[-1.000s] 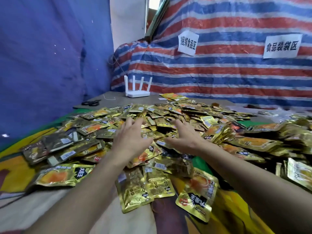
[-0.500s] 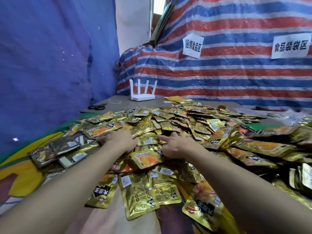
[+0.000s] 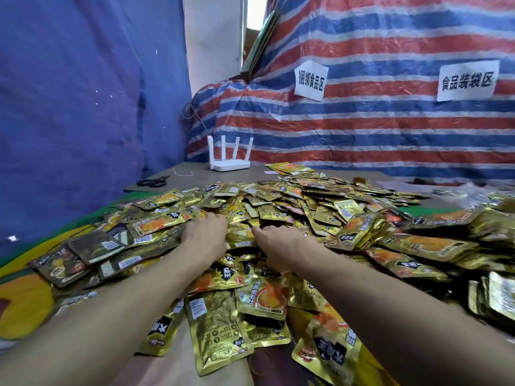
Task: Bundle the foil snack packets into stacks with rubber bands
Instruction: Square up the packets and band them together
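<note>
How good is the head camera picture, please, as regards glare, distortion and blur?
Head view: the wide-angle lens bows the lines of the striped tarpaulin and stretches the forearms; the window gap is blown out white; the foil snack packets glint brightly, yet print on the nearest stays legible; packets at the right edge look smeared.

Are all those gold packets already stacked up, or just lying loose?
Mostly loose. The foil packets sprawl in one jumbled heap, overlapping at every angle. No rubber band shows around any of them.
</note>
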Demonstrator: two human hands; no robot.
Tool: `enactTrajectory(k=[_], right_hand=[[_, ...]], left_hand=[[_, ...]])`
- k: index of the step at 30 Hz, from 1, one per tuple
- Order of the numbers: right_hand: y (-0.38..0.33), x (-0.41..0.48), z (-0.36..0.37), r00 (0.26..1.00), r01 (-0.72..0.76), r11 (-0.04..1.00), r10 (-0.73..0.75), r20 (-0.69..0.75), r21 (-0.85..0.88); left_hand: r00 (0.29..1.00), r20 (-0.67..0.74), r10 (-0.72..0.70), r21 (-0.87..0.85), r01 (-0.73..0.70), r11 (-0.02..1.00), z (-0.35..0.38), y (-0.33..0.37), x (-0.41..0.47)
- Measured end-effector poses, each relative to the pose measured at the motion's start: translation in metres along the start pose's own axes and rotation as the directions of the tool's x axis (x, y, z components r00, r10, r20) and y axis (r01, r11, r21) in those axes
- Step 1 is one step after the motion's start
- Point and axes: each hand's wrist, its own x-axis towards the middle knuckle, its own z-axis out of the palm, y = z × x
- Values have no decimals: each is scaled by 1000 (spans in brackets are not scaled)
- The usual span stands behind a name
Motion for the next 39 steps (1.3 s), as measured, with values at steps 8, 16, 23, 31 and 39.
enactTrajectory(k=[8,16,23,31,39], right_hand=[[12,-20,-5,978,-82,962,128,-164,261],[22,-34,-17,793,-41,578,515,-326,815],[16,-39,-5,741,59,-242,661,120,968],[4,-35,12,666,-59,-102,737,115,993],[-17,-40,4,673,99,57,732,-109,993]], left_hand=[[965,-260,-25,-357,-72,931,-10,-9,-18],[846,-387,-366,-834,-152,530,-22,4,-18],[934,15,-358,-982,-53,-179,-14,27,-22],[947,278,-164,-818,143,-557,-13,34,-32],[989,151,0,-977,149,-152,-14,36,-42]])
